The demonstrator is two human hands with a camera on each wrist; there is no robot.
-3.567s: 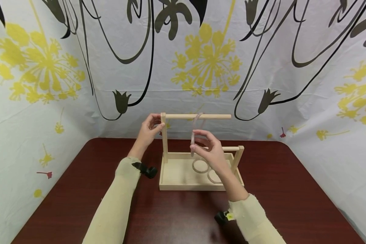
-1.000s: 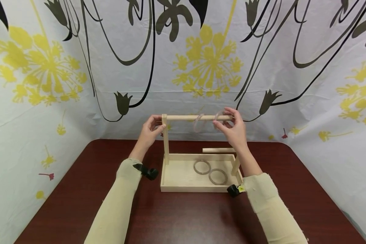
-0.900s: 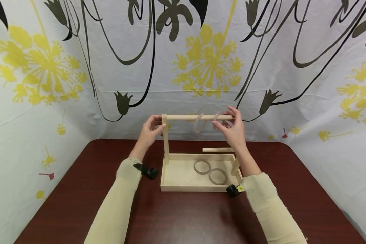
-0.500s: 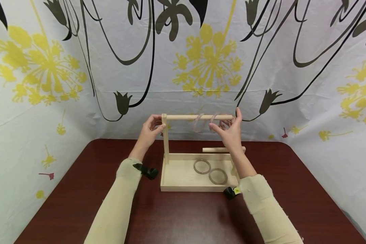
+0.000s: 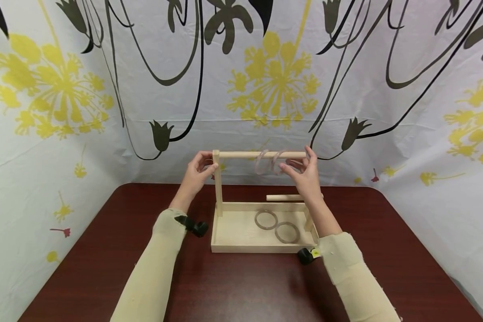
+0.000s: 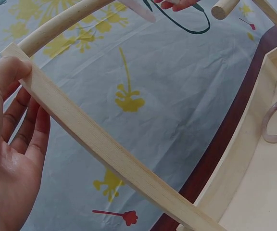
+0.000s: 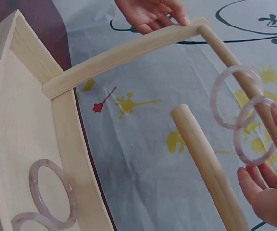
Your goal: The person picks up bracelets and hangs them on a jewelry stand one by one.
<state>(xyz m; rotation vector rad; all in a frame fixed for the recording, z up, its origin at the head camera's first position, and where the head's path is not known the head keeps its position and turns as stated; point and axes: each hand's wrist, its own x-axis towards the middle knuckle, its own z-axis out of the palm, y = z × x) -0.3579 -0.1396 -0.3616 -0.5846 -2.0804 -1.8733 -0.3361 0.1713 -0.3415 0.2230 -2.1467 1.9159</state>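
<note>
A pale wooden jewelry stand has a tray base [image 5: 233, 248], a tall left post [image 5: 218, 188] and a long upper bar [image 5: 241, 154]. My left hand [image 5: 197, 174] pinches the top of that post, thumb on the near face and fingers behind. Two translucent pinkish bangles hang on the bar: an inner bangle [image 7: 214, 98] and an outer bangle [image 7: 238, 144]. Just right of the outer one is my right hand [image 5: 306, 176], fingers spread and loosely bent, fingertips right at the bangle's edge without gripping it.
Two more bangles, a rear bangle [image 5: 256, 223] and a front bangle [image 5: 277, 236], lie in the tray. A shorter bar [image 5: 283, 197] projects left from the right post, partly hidden by my right arm. The dark red table [image 5: 241, 286] meets a patterned cloth [image 5: 145, 107] behind.
My right hand brought a second bangle from below onto the upper bar, then slid it left towards the first and let go. My left hand stays on the post.
</note>
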